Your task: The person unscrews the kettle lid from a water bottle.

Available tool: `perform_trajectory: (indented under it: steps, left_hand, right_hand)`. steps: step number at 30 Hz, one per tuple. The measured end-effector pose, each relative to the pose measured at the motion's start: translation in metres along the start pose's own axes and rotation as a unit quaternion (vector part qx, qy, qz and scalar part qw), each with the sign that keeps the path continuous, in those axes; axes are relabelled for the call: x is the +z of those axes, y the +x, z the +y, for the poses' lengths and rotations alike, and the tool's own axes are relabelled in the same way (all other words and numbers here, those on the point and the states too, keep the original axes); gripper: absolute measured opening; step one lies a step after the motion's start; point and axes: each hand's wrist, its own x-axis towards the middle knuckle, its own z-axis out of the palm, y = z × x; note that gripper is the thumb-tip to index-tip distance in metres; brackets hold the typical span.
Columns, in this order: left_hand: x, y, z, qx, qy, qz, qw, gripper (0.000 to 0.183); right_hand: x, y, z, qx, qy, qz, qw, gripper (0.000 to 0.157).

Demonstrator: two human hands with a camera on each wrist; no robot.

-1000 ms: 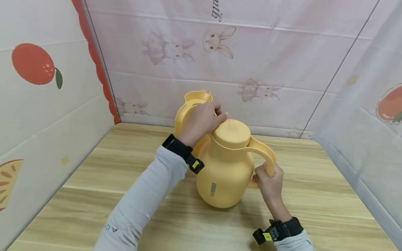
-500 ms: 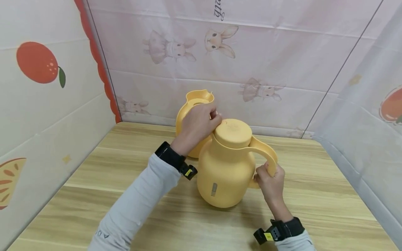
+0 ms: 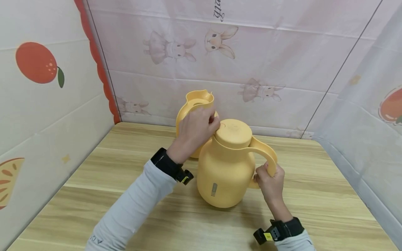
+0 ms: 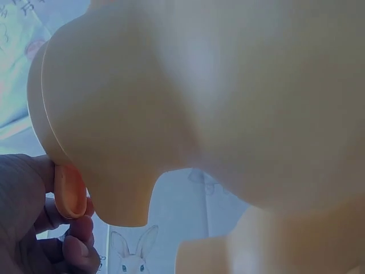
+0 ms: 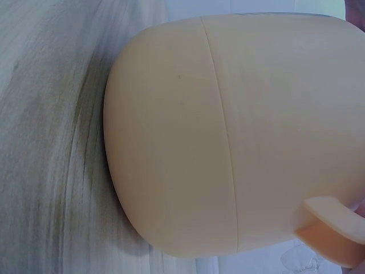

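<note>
In the head view a yellow thermos jug point(image 3: 226, 174) stands upright on the wooden table, its round lid point(image 3: 233, 132) on top. My right hand point(image 3: 270, 181) grips the jug's handle point(image 3: 265, 151) with curled fingers. My left hand point(image 3: 199, 127) is at the lid's left edge, over the spout side. The left wrist view shows its fingers curled about a small orange tab point(image 4: 71, 191) at the lid's edge, beside the spout point(image 4: 122, 200). The right wrist view shows the jug's rounded base point(image 5: 165, 142) on the table, with the hand mostly out of frame.
Behind my left hand stands a second yellow jug point(image 3: 196, 96), its scalloped spout rim showing and its body partly hidden. The wooden table point(image 3: 314, 195) is bounded by a rabbit-print sheet point(image 3: 251, 52) at the back and covered walls at both sides.
My left wrist has dropped and swung left, and the left fingers have drawn back from over the lid to its left edge. The right hand and jug have stayed in place.
</note>
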Motion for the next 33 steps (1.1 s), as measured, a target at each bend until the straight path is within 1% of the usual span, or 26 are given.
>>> perform_trajectory:
  steps: [4,9,16,23,33]
  left_hand:
    - [-0.0011,-0.0036,0.0017,-0.004,-0.009,-0.001,0.9999,0.023]
    - [-0.0022,-0.0065,0.0045,-0.009,-0.026,-0.012,0.9996,0.023]
    - [-0.0031,-0.0072,0.0065,-0.013,-0.031,-0.021,0.9992,0.021]
    - [-0.0028,-0.0065,0.0059,-0.015,-0.030,-0.020,0.9992,0.021]
    - [-0.0031,-0.0075,0.0035,-0.019,-0.038,-0.007,0.9991,0.020]
  right_hand:
    - [-0.0007,-0.0004,0.0004,0.001,-0.004,0.004,1.000,0.025]
    - [-0.0015,-0.0010,-0.0001,0.004,-0.011,0.010,1.000,0.023]
    - [-0.0024,-0.0017,0.0000,-0.001,-0.010,0.010,1.000,0.021]
    - [-0.0024,-0.0013,0.0001,0.000,-0.008,0.007,1.000,0.021]
    - [0.0002,0.0004,-0.0008,0.001,-0.001,0.006,1.000,0.022]
